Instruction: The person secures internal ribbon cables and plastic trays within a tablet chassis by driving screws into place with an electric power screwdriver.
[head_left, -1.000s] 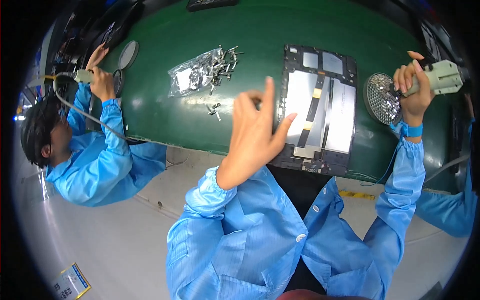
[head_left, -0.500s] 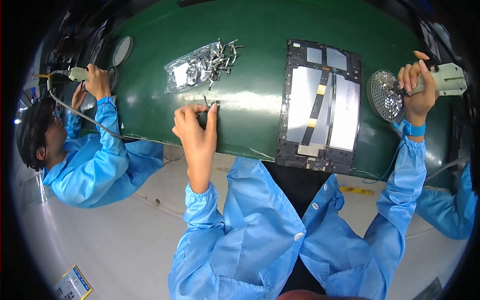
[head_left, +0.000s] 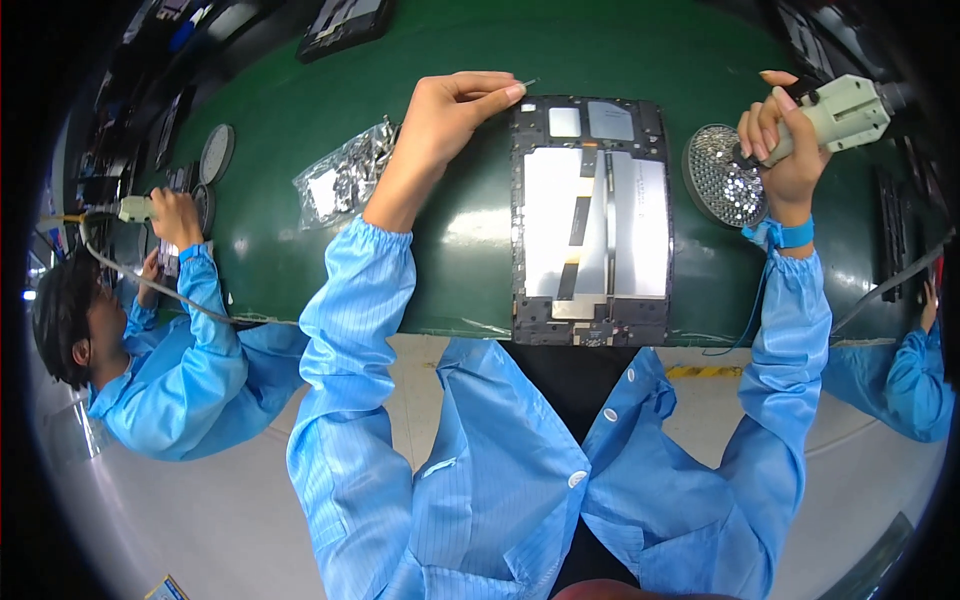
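Left hand (head_left: pixel 450 105) pinches a screw (head_left: pixel 528 83) above the tablet frame (head_left: pixel 590 220); right hand (head_left: pixel 785 150) grips the screwdriver (head_left: pixel 845 108).

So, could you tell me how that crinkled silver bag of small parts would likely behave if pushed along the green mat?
The silver bag looks thin and crumpled, so probably floppy. It lies flat, so it would likely slide, not roll.

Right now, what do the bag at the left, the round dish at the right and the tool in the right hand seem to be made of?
The bag looks like thin metallised plastic film: silvery, crinkled, with bright glints. The round dish seems dark, probably plastic, filled with small shiny pieces that look like metal screws. The tool in the right hand appears to be matte pale-green moulded plastic.
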